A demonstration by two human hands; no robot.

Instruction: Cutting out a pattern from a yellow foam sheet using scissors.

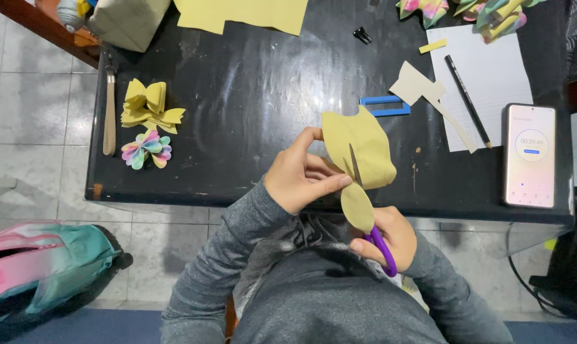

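Olive-yellow paper (360, 150) meets purple-handled scissors (381, 250) at centre; the bench (250, 95) is black, with a pastel rainbow paper flower (147, 149) at nine o'clock.

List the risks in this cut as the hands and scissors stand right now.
The left hand pinches the yellow paper right beside the scissors' blade, so its fingers could get nicked. The folded paper might slip and the cut wander. The phone lies near the table edge and could be knocked off.
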